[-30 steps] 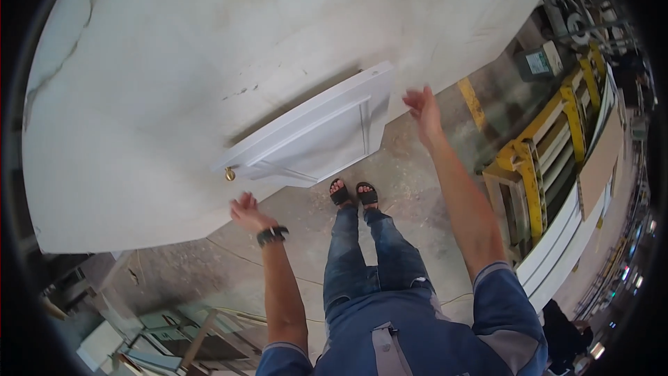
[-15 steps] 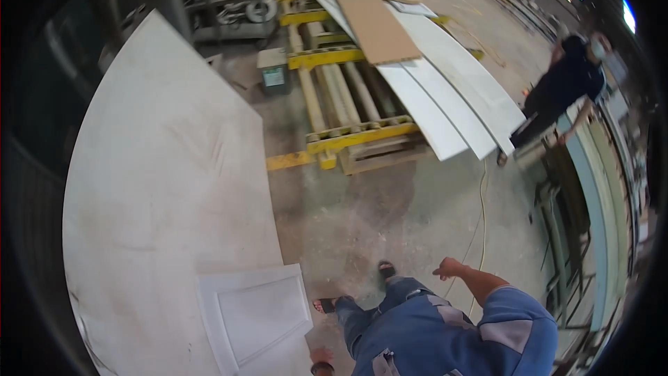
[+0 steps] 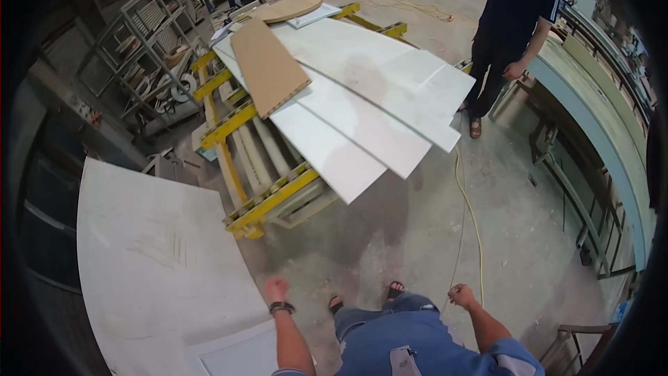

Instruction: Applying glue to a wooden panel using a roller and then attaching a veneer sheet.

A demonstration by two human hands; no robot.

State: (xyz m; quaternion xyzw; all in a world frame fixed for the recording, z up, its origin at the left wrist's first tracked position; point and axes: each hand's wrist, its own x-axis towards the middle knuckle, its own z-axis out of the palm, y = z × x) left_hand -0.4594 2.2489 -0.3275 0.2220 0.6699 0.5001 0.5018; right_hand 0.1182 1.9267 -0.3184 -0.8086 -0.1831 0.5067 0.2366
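Observation:
My left hand, with a dark band at the wrist, hangs over the right edge of a large pale board. Its fingers look curled in, with nothing seen in them, though the picture is slightly blurred. A white framed panel lies on that board, partly hidden by my left forearm. Out to my right, above the floor, hangs my right hand, its fingers loosely bent and apart, holding nothing I can see. Ahead, long white boards and a brown board rest on a yellow-framed roller conveyor.
A person in dark clothes stands right of the white boards. Beyond my right side runs a long blue-edged bench. A yellow cable crosses the floor. At the far left stands a metal rack; two more people are farther back.
The view has swung left and up toward the conveyor. My left hand has risen from beside the framed panel to over the pale board's edge. The other person now stands upright nearer the white boards.

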